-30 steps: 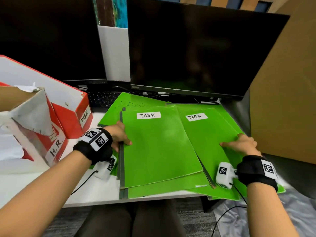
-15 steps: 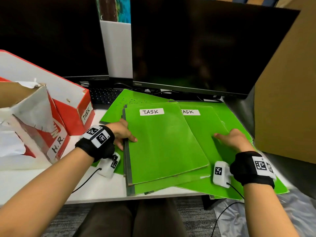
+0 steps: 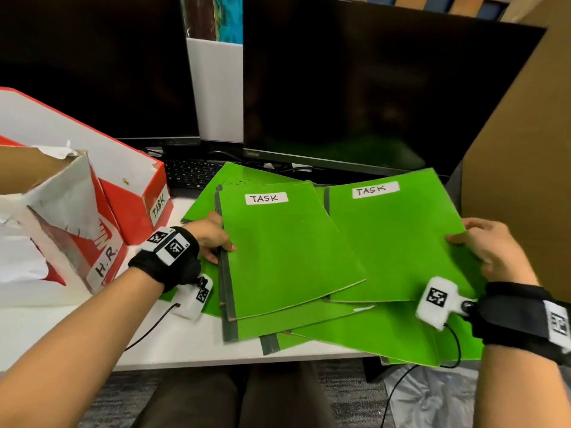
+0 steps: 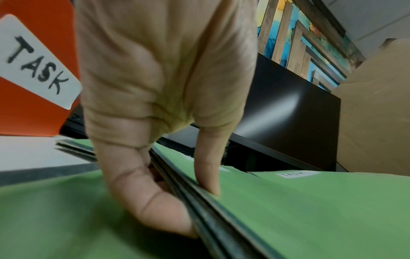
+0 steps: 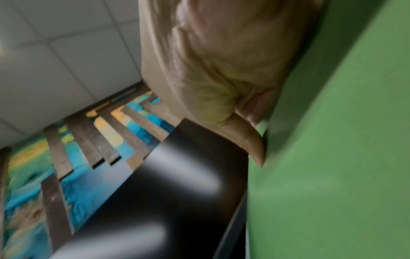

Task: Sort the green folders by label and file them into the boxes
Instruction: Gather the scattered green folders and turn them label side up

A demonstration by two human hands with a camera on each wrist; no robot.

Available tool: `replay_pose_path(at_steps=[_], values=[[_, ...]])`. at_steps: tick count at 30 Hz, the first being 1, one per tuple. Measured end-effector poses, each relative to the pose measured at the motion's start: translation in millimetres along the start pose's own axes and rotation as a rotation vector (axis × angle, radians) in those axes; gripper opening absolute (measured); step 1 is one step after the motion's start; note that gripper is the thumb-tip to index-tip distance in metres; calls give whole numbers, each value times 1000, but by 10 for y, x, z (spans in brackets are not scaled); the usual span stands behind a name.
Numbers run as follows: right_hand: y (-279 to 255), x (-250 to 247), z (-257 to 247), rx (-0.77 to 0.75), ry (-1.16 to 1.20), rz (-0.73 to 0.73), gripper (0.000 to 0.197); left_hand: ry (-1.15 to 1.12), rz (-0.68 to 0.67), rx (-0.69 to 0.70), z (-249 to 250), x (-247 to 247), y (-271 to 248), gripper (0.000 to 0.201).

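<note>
Several green folders lie fanned on the white desk (image 3: 61, 332). My left hand (image 3: 213, 239) pinches the dark spine of the top left folder (image 3: 287, 251), labelled TASK; the left wrist view shows the thumb on top and fingers (image 4: 155, 206) under the spine. My right hand (image 3: 491, 245) grips the right edge of a second TASK folder (image 3: 398, 239), lifted above the pile. In the right wrist view that folder (image 5: 332, 157) fills the right side. Two red and white boxes stand at left: one labelled TASK (image 3: 154, 199), one labelled H.R. (image 3: 102, 257).
Two dark monitors (image 3: 370, 88) stand behind the folders with a keyboard (image 3: 191, 177) under them. A brown cardboard panel (image 3: 519, 149) rises at the right. The desk's front edge runs under the pile, and some folders overhang it.
My right hand went from resting flat on the right folder to gripping its edge and lifting it up and right. The left hand closed on the left folder's spine.
</note>
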State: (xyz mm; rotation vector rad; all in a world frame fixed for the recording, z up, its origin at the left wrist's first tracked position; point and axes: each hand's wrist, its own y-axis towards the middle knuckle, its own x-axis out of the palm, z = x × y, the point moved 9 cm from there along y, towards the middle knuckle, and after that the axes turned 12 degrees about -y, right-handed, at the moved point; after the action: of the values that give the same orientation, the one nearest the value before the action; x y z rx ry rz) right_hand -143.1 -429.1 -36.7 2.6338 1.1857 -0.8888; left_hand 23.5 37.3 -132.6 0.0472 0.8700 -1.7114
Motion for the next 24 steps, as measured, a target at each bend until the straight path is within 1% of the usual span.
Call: replay_pose_path(at_steps=[3, 5, 8, 12, 16, 18, 20, 22, 24], values=[[-80, -269, -20, -26, 92, -10, 26, 55, 16, -7, -24, -126, 58, 52], [-135, -360, -55, -51, 154, -26, 28, 83, 33, -7, -39, -200, 80, 48], [-164, -369, -96, -85, 190, -64, 29, 119, 35, -9, -61, -245, 100, 50], [-170, -387, -56, -77, 209, -87, 30, 125, 44, 4, -86, -326, 97, 53], [-246, -387, -84, -69, 261, -116, 30, 93, 35, 17, -76, -403, 89, 48], [-275, -199, -148, -56, 261, -173, 29, 77, 31, 13, -59, -397, 53, 47], [-290, 140, -216, -33, 211, -252, 26, 39, 10, 15, -24, -345, 10, 57], [-272, 545, -223, -19, 80, -282, 24, -26, -30, 9, 16, -257, -45, 72], [-273, 992, -207, -45, -125, -270, 23, -100, -56, -5, 52, -166, -112, 80]])
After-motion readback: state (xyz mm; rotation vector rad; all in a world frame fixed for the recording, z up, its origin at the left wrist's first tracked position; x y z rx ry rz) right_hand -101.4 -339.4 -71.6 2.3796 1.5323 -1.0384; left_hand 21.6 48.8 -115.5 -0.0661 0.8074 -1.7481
